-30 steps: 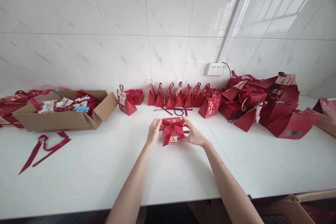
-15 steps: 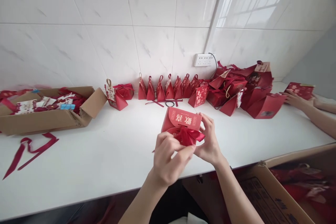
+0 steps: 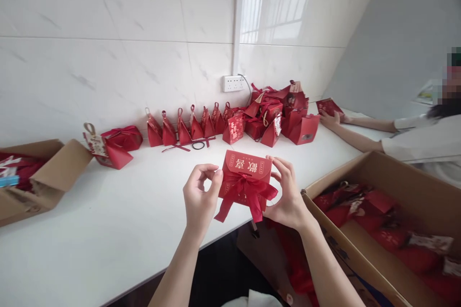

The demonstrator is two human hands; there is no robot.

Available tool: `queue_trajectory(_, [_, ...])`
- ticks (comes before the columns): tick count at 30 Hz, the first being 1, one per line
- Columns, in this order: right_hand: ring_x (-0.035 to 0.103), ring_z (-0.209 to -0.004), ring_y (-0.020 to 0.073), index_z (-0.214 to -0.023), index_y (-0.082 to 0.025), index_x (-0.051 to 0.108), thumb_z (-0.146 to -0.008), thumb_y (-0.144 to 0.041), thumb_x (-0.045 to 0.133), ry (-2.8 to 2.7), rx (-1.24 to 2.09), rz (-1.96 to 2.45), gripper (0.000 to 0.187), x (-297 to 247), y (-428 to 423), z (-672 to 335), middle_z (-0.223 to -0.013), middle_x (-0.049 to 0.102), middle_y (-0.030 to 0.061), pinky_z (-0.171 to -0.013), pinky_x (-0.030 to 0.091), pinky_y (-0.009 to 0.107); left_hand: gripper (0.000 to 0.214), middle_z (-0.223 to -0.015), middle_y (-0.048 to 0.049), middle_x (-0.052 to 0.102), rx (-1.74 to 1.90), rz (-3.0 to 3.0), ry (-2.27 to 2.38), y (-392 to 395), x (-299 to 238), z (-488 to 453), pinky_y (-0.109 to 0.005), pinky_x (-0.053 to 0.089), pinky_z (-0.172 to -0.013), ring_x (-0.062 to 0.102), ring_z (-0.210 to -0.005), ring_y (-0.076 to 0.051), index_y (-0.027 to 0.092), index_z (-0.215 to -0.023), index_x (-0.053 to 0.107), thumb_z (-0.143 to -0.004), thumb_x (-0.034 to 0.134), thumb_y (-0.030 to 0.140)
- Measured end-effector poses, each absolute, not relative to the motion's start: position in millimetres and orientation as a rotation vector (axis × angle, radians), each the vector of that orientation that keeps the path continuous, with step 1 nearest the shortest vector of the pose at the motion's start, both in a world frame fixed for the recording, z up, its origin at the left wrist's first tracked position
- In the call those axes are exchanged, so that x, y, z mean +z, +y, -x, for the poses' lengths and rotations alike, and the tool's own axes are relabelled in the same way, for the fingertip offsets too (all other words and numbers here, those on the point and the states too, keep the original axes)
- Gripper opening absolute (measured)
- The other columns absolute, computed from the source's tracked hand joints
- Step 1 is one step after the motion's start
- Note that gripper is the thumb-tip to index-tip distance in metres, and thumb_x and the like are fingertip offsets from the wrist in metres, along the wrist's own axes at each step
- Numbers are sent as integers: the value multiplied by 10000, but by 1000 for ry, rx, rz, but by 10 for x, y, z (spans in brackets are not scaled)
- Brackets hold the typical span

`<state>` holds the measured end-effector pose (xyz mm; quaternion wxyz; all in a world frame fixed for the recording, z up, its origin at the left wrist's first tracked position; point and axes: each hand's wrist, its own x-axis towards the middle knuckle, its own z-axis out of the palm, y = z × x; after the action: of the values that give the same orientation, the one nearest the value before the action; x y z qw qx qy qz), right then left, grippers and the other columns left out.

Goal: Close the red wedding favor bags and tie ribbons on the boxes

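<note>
A red gift box [image 3: 248,162] with gold lettering is held in front of me above the table's near edge. A red satin ribbon [image 3: 248,187] is tied in a bow across its front, the two tails hanging down. My right hand [image 3: 288,194] grips the box's right side, thumb low and fingers at the upper edge. At the left edge, my left hand [image 3: 202,196] has thumb and curled fingers closed against the box; the exact contact is partly hidden.
Small red triangular boxes [image 3: 183,132] stand along the wall, beside a pile of red gift boxes [image 3: 270,110]. A cardboard carton [image 3: 63,168] sits left; a larger carton [image 3: 313,187] of red packages is at lower right. A co-worker's hands [image 3: 329,119] hold a red box at right.
My view has turned right. My left hand has moved from the bow to the box's left edge, and the ribbon tails now hang free. My right hand keeps its grip.
</note>
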<state>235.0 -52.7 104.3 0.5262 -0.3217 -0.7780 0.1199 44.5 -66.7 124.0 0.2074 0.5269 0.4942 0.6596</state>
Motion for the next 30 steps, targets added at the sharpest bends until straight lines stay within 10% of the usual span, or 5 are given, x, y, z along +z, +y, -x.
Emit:
queue_trajectory(11, [469,-1208,276,-1441,-272,206,-673,-152,686,-1766,216,1356,913,801,-1274,-3395,-1362,290,132,-1007,474,455,164,-937,-80,667,1034,-2040,1118,-58,566,-1463,-401,512,-813,626,-908,-236,177,-920,608,-792,513,217])
queue_trajectory(18, [519,-1083,284,-1475,-251,149,-705,-292,703,-1532,-143,1707,949,717,-1935,-4362,-1242,353,148,-846,560,463,403,-1404,-104,475,675,-2505,720,-212,98,-2391,-539,278,-1089,320,-1362,-314,202,-1237,531,-839,563,259])
queue_trajectory(30, [519,-1122,363,-1341,-67,317,-544,-352,683,-1198,205,2389,922,-46,-1874,-5767,-1176,441,204,-1029,386,518,201,-931,-46,646,1028,-2614,655,-100,-521,-2390,-440,332,-984,485,-1144,-278,239,-836,614,-797,666,429])
